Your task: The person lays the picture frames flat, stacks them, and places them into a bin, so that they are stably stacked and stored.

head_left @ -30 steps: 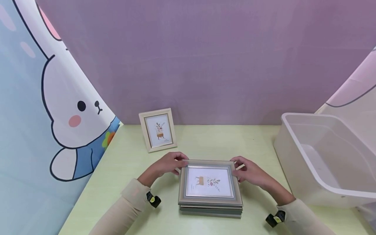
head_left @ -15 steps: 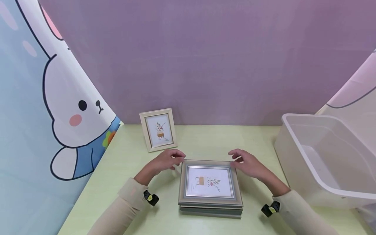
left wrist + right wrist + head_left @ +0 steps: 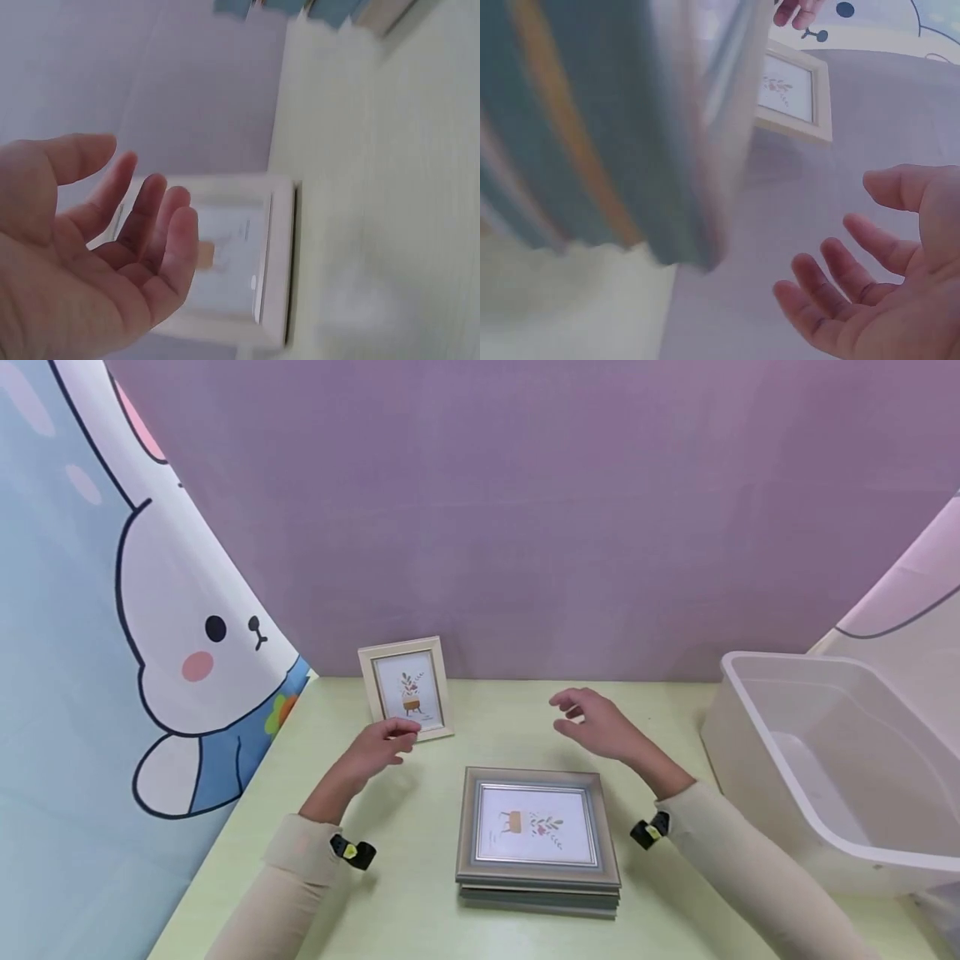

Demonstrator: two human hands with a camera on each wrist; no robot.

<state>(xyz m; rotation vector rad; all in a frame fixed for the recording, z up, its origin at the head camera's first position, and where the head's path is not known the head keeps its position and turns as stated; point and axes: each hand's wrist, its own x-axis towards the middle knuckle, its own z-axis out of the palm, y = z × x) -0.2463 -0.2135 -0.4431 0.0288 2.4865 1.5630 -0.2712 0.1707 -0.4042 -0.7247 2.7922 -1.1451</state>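
Note:
A cream picture frame (image 3: 447, 710) with a plant print stands upright at the back left of the table. My left hand (image 3: 371, 750) overlaps its lower left part in the head view, fingers loosely bent and holding nothing. In the left wrist view the same left hand (image 3: 112, 262) has its palm showing, with the cream frame behind the fingers. A stack of picture frames (image 3: 540, 875) lies flat at the front middle, a silver-grey one on top. Beyond the stack's right back corner, my right hand (image 3: 596, 724) hovers with relaxed fingers. The right wrist view shows the right hand (image 3: 877, 292) apart from the stack's layered edges (image 3: 592, 135).
A large white plastic bin (image 3: 810, 810) stands on the right of the pale green table (image 3: 517, 718). A purple backdrop (image 3: 525, 527) rises behind the table's back edge, and a sheet with a cartoon rabbit (image 3: 187, 693) hangs on the left.
Both hands have let go of the stack's back corners. The left has moved back and left toward the standing frame, the right back and slightly left. The stack stays in place.

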